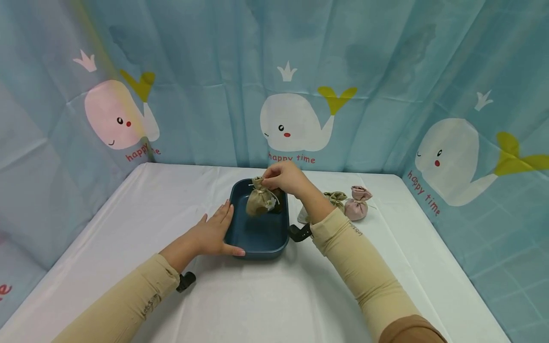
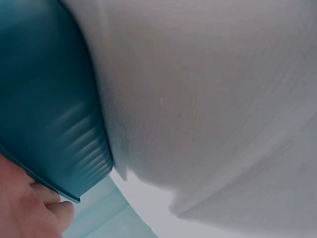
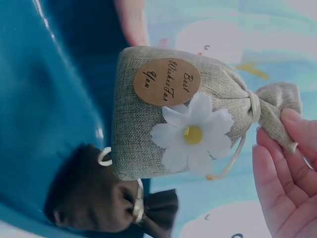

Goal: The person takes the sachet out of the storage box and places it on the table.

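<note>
My right hand point(image 1: 286, 177) pinches the gathered top of a beige cloth sachet point(image 1: 258, 204) and holds it above a dark blue rectangular basin point(image 1: 257, 240). In the right wrist view the sachet's white daisy point(image 3: 216, 130) and round "Best Wishes For You" label point(image 3: 157, 82) show, with a cord round its neck. Inside the basin lies a dark brown sachet point(image 3: 91, 193), mostly hidden in the head view. With fingers spread, my left hand point(image 1: 211, 234) rests against the basin's left rim, its thumb at the near side.
To the basin's right stand a pink sachet point(image 1: 357, 208), an olive one point(image 1: 336, 198) and a pale one point(image 1: 302, 217), the latter two partly behind the right forearm. A white cloth point(image 1: 266, 300) covers the table. A blue whale-print curtain point(image 1: 206, 85) hangs behind.
</note>
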The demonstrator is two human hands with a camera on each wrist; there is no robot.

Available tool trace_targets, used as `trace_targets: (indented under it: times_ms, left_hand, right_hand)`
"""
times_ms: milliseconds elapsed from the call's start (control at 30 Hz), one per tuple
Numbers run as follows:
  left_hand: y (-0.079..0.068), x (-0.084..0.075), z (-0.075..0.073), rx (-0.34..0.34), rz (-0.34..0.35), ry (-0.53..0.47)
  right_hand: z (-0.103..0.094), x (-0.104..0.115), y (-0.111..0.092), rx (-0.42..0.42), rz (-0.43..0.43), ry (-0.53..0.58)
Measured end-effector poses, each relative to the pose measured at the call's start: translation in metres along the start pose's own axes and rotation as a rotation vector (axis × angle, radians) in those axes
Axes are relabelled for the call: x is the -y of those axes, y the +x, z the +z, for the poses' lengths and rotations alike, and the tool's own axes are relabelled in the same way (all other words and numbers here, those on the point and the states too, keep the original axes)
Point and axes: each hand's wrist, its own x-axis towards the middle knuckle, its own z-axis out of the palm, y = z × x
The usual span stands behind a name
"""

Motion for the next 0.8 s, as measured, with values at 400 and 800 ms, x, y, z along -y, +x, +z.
trace_targets:
  times_ms: [400, 800]
  left_hand:
    - [0.001, 0.001, 0.001, -0.018, 0.001, 0.005]
    - [0.0, 0.0, 0.002, -0.012, -0.002, 0.005]
  right_hand:
    - [-0.035, 0.001, -0.028, -0.085, -0.038, -0.014]
    - [-0.067, -0.01, -0.063, -0.132, 0.012, -0.063]
